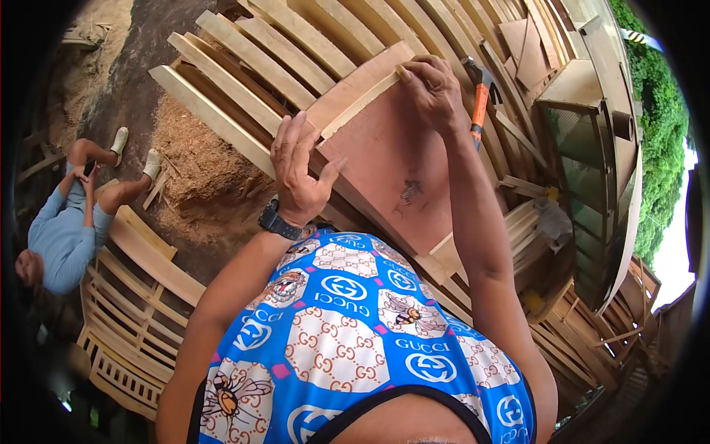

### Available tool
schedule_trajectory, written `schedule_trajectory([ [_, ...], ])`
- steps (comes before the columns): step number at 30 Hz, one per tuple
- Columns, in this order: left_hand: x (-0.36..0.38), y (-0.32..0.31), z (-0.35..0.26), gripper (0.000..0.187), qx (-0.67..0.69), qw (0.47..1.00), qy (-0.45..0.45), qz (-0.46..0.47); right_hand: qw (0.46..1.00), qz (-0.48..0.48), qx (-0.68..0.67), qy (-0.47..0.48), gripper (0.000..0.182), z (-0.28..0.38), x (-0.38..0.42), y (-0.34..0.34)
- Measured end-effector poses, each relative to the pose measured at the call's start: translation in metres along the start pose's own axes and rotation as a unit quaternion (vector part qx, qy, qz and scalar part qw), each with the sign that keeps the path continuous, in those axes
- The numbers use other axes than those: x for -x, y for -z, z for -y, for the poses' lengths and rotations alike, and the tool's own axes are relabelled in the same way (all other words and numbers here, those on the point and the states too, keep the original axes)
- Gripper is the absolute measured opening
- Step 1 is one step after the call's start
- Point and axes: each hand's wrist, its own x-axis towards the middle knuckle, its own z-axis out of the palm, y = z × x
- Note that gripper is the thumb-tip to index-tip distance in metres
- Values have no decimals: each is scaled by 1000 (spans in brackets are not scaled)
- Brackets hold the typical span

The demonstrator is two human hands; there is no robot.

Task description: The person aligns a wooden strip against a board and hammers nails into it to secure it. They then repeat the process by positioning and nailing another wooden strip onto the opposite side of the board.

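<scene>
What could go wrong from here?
1. The strip could shift out of line: the right hand pinches one end, while the left hand is spread open at the other.
2. The loose nails on the board might scatter if it gets tilted or bumped.
3. The hammer, close beside the right hand, might get knocked.

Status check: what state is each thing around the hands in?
Left hand: open, at the strip's one end
Right hand: pinching its other end
Wooden strip: lying across the board
Board: lying flat
Nails: loose, heaped
Hammer: unheld
Watch: strapped on
</scene>
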Motion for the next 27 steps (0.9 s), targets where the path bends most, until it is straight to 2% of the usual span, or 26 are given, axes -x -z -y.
schedule_trajectory([
  [1, 1, -1, 1, 63, 4, 1000, 4, -5, 998, 29, -39, -31, 20, -6, -4, 1],
  [5, 5, -1, 8, 66, 7, 1000, -5, 10, 989, 109, -86, -45, 33, -19, -23, 11],
  [9, 5, 0, 10, 66, 16, 1000, -22, -5, 975, 112, -152, -114, 42, -16, -30, 13],
  [10, 5, 2, 9, 66, 9, 1000, -29, 0, 982, 81, -147, -90, 44, -17, -30, 9],
  [13, 8, 0, 9, 63, -3, 999, -38, -5, 979, 73, -162, -99, 43, -16, -28, 7],
  [17, 6, -1, 11, 61, -12, 998, -58, 10, 981, 86, -147, -93, 42, -21, -32, 4],
  [22, 4, -1, 10, 62, -16, 998, -55, 17, 991, 88, -95, -26, 41, -16, -36, 2],
  [27, 1, 4, 8, 64, -7, 999, -39, 26, 991, 92, -93, -31, 39, -14, -37, 1],
])
